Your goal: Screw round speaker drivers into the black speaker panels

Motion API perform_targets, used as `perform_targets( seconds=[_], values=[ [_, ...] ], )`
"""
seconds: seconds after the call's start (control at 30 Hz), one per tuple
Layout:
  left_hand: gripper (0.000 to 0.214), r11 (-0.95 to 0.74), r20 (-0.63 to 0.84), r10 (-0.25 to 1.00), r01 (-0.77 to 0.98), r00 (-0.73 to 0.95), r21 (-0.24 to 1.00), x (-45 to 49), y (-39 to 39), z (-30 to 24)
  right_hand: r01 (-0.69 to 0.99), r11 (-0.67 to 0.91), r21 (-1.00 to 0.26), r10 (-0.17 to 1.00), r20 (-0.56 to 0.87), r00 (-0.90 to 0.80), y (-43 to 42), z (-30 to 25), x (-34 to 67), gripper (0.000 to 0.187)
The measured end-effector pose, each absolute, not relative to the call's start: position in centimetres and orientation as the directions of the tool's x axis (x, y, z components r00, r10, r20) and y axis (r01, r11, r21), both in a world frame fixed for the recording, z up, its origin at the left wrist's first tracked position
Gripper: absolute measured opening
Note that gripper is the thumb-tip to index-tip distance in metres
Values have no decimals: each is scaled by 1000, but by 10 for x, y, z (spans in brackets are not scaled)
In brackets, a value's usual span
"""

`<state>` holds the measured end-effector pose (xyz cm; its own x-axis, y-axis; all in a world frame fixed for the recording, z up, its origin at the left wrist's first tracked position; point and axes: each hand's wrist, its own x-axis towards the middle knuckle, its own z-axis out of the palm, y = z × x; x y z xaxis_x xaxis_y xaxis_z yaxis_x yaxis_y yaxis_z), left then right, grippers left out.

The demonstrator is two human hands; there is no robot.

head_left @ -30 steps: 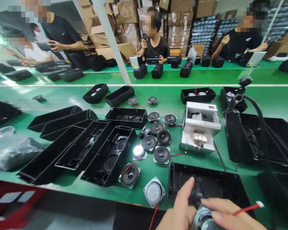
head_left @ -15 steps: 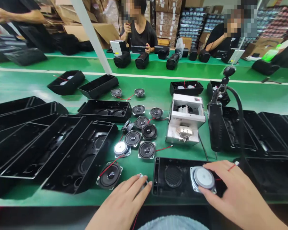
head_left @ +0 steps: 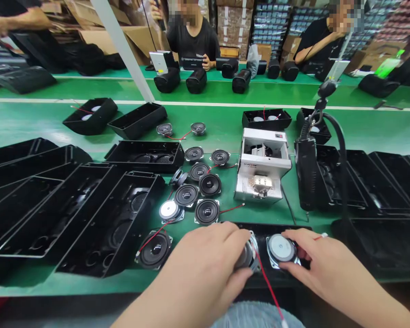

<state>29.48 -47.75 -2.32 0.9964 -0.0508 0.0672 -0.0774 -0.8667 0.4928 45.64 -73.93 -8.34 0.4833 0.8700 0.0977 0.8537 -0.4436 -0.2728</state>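
A black speaker housing (head_left: 295, 228) lies open at the near edge of the green bench. My left hand (head_left: 208, 264) is closed round a small speaker driver (head_left: 248, 255) with a red wire, holding it over the housing's left opening. My right hand (head_left: 319, 266) rests its fingers on a second driver (head_left: 280, 248), silver back up, seated in the right opening. Several more loose drivers (head_left: 207, 212) lie just beyond my left hand.
Empty black housings (head_left: 85, 214) fill the left side, more lie at the right (head_left: 372, 182). A white screw feeder box (head_left: 263, 168) and a hanging electric screwdriver (head_left: 305, 173) stand behind the housing. Other people work at the far bench.
My left hand has picked up the driver from the bench edge and carried it right into the housing. My right hand has stayed on the seated driver.
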Motion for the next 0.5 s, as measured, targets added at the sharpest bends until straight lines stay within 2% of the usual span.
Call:
perform_targets(
  seconds=[0.13, 0.23, 0.4, 0.5],
  values=[
    [24, -940, -85, -196, -162, 977, 300, 332, -493, -38, 847, -443, -293, 868, 97, 488, -741, -85, 455, 66],
    [21, -952, -148, -245, -209, 958, 221, 340, -495, -49, 840, -454, -297, 863, 87, 498, -744, -88, 455, 62],
    [19, -953, -163, -257, -223, 953, 205, 342, -493, -60, 854, -441, -275, 873, 91, 479, -742, -92, 455, 61],
    [35, -953, -141, -249, -217, 958, 210, 338, -492, -66, 887, -377, -267, 899, 124, 420, -737, -90, 459, 57]
  ],
)
